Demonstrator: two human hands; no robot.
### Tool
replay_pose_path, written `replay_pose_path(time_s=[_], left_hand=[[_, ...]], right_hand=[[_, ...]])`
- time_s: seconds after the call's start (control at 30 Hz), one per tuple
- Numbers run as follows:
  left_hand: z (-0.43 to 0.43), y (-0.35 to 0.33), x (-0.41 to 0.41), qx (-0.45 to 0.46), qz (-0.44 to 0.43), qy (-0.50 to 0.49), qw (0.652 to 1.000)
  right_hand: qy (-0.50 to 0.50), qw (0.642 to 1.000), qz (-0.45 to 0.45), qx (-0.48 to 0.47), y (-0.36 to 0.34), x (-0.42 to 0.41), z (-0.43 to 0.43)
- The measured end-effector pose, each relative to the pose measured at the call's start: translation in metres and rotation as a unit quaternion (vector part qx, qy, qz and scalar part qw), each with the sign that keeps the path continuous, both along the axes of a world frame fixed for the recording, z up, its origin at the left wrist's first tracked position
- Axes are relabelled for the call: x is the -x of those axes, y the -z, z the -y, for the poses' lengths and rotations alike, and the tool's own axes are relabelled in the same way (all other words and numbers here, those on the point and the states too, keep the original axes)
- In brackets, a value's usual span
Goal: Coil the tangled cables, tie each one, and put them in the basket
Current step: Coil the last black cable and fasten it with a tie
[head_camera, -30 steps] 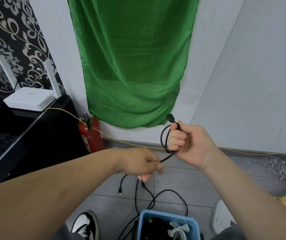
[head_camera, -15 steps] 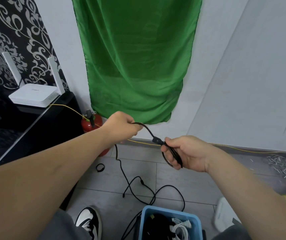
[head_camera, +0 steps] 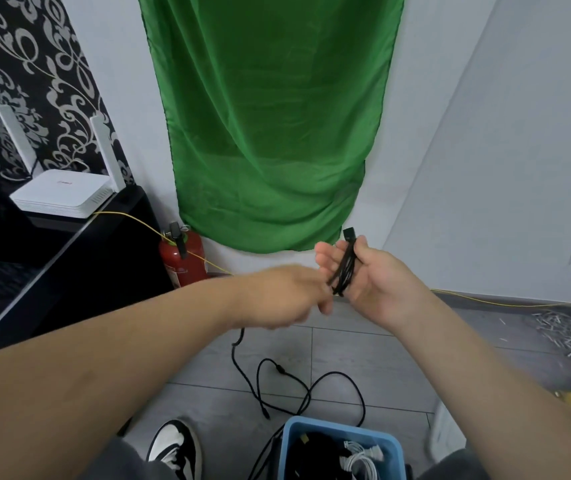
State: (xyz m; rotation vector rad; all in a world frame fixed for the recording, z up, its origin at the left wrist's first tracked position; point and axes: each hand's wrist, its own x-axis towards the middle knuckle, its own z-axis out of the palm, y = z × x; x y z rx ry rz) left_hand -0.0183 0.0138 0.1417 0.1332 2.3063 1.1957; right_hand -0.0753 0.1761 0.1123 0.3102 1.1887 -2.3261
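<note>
At far left, on a black cabinet (head_camera: 80,258), sits a white router (head_camera: 59,194); a thin yellow wire (head_camera: 123,213) runs off it past a red fire extinguisher (head_camera: 182,261), under a hanging green cloth (head_camera: 270,133). None of this is task gear. Centre: left hand (head_camera: 287,296) reaches toward the right one, motion-blurred; fingers look curled downward at the foot of the bundle, but whether they grip the cord I cannot tell. Black cable (head_camera: 344,268) drops out from beneath that hand and runs down into a loose floor tangle (head_camera: 306,393) on grey tiles. Right of centre: right hand (head_camera: 377,282), palm toward camera, fingers loosened and near straight, not clenched; several loops lie across the palm beside the thumb, plug (head_camera: 348,233) poking out on top. Bottom edge: blue basket (head_camera: 286,452) already holds dark cord and a white cable (head_camera: 360,459). Handling, as judged: light, thin, limp cord with a rubbery jacket and some spring, so loops are likely to fan open or slide off a slack palm unless the thumb clamps them. Best hold looks to be mid-bundle, all strands pinched together, free tail taken close to the bundle for wrapping. Plug ends are stiff and better kept outside the wrap. Tail may snag on its own kinks when drawn up off the floor
</note>
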Motion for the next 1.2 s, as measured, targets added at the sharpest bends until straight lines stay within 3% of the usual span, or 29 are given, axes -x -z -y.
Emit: replay_pose_path(time_s=[0.07,0.17,0.3,0.43,0.53,0.7,0.8,0.87,1.0,1.07,1.2], left_hand=[[-0.004,0.015,-0.009,0.063,0.019,0.091,0.994],[0.0,0.034,-0.01,0.104,0.061,0.122,0.985],[0.026,0.044,0.001,0.176,0.065,0.109,0.976],[0.054,0.043,0.012,0.196,-0.007,0.014,0.98],[0.062,0.038,0.019,0.14,-0.065,-0.115,0.981],[0.045,0.019,0.023,0.066,-0.167,-0.236,0.955],[0.031,0.005,0.023,0.006,-0.173,-0.27,0.947],[0.022,-0.001,0.02,-0.023,-0.155,-0.252,0.955],[0.001,0.002,0.005,-0.07,-0.051,-0.105,0.991],[-0.006,0.01,-0.001,-0.068,-0.005,-0.031,0.997],[-0.006,0.035,-0.006,0.033,0.059,0.076,0.995]], right_hand=[[0.021,0.999,0.001,0.051,-0.003,0.001,-0.001],[0.001,0.997,-0.004,0.074,-0.01,0.0,-0.004],[-0.182,0.98,-0.025,0.07,-0.016,-0.004,-0.017],[-0.391,0.918,-0.062,-0.01,-0.019,-0.01,-0.028],[-0.434,0.889,-0.075,-0.126,-0.02,-0.015,-0.026],[-0.41,0.858,-0.102,-0.294,-0.009,-0.018,-0.013],[-0.327,0.874,-0.096,-0.347,-0.004,-0.015,-0.006],[-0.247,0.916,-0.069,-0.31,-0.001,-0.011,-0.003],[-0.093,0.985,-0.023,-0.14,0.001,-0.005,0.0],[-0.044,0.997,-0.004,-0.062,0.0,-0.004,0.001],[0.021,0.997,-0.004,0.074,-0.009,0.0,-0.003]])
